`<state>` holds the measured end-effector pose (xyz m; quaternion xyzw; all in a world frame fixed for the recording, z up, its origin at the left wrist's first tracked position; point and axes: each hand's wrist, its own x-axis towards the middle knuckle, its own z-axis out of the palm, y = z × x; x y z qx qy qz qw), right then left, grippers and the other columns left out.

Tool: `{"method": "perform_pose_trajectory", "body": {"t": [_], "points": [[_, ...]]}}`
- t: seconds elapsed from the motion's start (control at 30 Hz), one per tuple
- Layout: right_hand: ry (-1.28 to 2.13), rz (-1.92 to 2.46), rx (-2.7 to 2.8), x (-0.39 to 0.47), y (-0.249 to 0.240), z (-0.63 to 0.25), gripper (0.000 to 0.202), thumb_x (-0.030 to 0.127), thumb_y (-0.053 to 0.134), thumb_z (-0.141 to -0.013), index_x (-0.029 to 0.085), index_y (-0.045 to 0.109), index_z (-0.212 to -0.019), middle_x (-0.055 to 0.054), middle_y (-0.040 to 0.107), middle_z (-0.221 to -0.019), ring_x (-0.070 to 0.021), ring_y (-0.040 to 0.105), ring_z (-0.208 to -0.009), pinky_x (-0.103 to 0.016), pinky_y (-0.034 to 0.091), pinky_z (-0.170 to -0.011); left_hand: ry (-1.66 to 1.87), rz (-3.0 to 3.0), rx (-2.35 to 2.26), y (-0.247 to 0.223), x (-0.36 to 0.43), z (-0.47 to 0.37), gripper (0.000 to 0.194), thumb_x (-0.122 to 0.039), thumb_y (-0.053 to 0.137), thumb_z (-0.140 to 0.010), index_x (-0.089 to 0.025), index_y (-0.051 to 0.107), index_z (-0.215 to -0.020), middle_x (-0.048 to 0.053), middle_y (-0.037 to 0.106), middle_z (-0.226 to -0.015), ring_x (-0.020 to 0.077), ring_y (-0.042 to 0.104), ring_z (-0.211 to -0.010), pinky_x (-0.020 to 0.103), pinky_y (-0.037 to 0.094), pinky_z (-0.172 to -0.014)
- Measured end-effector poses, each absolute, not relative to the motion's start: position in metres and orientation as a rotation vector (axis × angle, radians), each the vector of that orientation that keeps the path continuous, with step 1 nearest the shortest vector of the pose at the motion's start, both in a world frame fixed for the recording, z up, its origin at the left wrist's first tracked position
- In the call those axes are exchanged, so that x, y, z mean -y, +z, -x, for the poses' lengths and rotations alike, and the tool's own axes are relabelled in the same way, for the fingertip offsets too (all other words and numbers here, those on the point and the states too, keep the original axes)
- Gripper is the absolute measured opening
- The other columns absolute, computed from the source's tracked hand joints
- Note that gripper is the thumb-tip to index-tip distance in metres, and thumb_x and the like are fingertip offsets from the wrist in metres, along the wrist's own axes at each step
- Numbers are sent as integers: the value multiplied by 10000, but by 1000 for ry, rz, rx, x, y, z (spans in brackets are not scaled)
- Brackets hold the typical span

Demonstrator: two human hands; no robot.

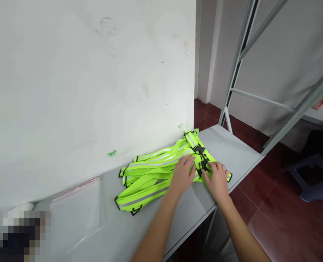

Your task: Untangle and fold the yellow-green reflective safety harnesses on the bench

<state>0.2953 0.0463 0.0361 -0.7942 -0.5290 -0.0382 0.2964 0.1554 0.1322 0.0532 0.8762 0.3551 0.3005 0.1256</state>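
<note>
Half-curled fingers of the left hand [181,176] and nearer right hand [218,182], grip unclear, flank black buckles [204,162] on neon straps [145,196] stretching leftward along a wall [96,91].

Neon-yellow reflective straps [150,171], grey stripes, blk buckles [202,160] clustering at one end, lying bunched lengthwise on bench [139,233].

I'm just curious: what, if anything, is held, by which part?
Left hand and right hand touch the green straps near black buckles; gripping can't be told.
</note>
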Motion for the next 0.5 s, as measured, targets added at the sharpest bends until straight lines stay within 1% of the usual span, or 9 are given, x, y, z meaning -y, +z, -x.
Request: {"method": "perform_pose_trajectory", "body": {"t": [0.1,0.17,0.23,0.3,0.4,0.5], "points": [[-80,2185,1397,-54,32,-297,352,468,639,-826,194,645,-1047,-100,593,-1047,-284,505,-992,-386,314,-816,670,-2707,-1150,56,-168,-191,497,-111,422,-876,-217,465,-1360,113,436,-1437,299,385,-1302,486,371,-1033],[-71,2215,1388,-58,29,-294,340,473,665,-805,189,648,-991,-101,586,-1029,-289,502,-984,-387,315,-809,503,-2818,-1136,55,-185,-204,597,-33,439,-807,-236,460,-1368,107,376,-1489,345,313,-1347,548,341,-1023],[-62,2229,1390,-60,26,-291,323,468,671,-802,185,642,-953,-104,584,-1015,-294,503,-976,-386,315,-794,425,-2870,-1087,53,-196,-209,616,-7,457,-763,-241,494,-1332,107,366,-1495,369,278,-1360,583,323,-1008],[-47,2219,1392,-61,23,-290,312,467,659,-813,182,629,-936,-107,586,-1000,-297,504,-968,-384,312,-777,421,-2884,-1037,54,-201,-210,573,-20,480,-751,-240,534,-1277,111,420,-1447,361,324,-1324,573,332,-993],[7,2144,1372,-59,21,-290,271,444,639,-832,187,602,-912,-97,593,-986,-293,504,-960,-385,305,-771,429,-2904,-971,62,-203,-205,502,-52,520,-738,-240,569,-1200,102,506,-1331,319,421,-1211,519,365,-964],[140,1997,1299,-56,23,-289,189,379,632,-835,204,575,-877,-75,613,-980,-284,505,-963,-397,303,-798,465,-2920,-932,76,-203,-194,468,-75,529,-756,-236,556,-1194,87,501,-1321,285,418,-1185,472,359,-983]]}}
